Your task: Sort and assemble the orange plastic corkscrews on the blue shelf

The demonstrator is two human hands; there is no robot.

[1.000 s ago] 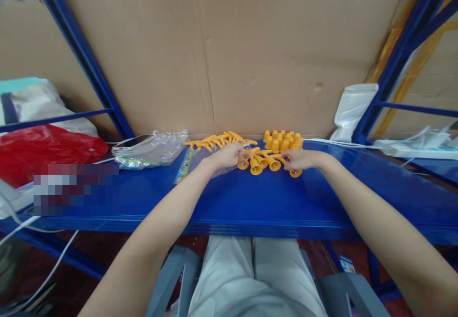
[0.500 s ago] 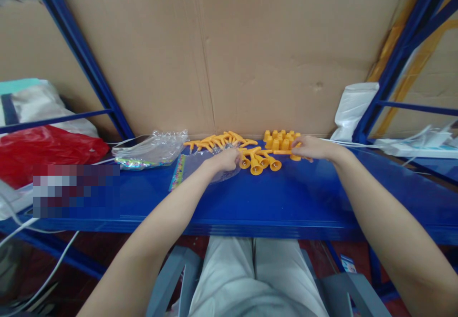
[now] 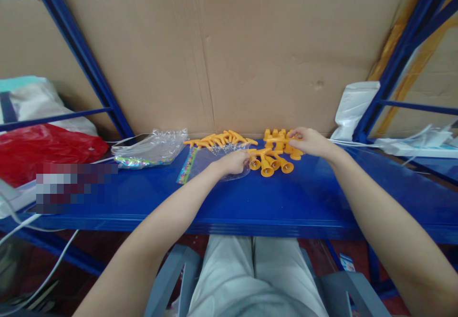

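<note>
My left hand [image 3: 236, 162] is closed at the right edge of a clear plastic bag [image 3: 205, 162] with a colourful printed strip. Its fingers touch the nearest of several yellow plastic pieces with bell-shaped ends [image 3: 266, 168], which lie with their openings towards me. Behind the bag is a heap of yellow T-shaped pieces [image 3: 222, 138]. My right hand [image 3: 306, 141] pinches a yellow horn-shaped piece [image 3: 276, 140], its thin end pointing left. That piece is in front of several standing yellow cup-like pieces [image 3: 275, 132], partly hidden by the hand.
A stack of clear bags [image 3: 153, 150] lies left on the blue shelf [image 3: 250, 207]. Further left is a red plastic bag [image 3: 50, 150]. Cardboard [image 3: 268, 54] stands behind. A white packet [image 3: 356, 109] leans by the right post; a power strip [image 3: 418, 147] and cables lie right.
My left hand, the clear bag and the bell-ended pieces have shifted right. My right hand has moved slightly up and back, raising the yellow piece in front of the standing ones.
</note>
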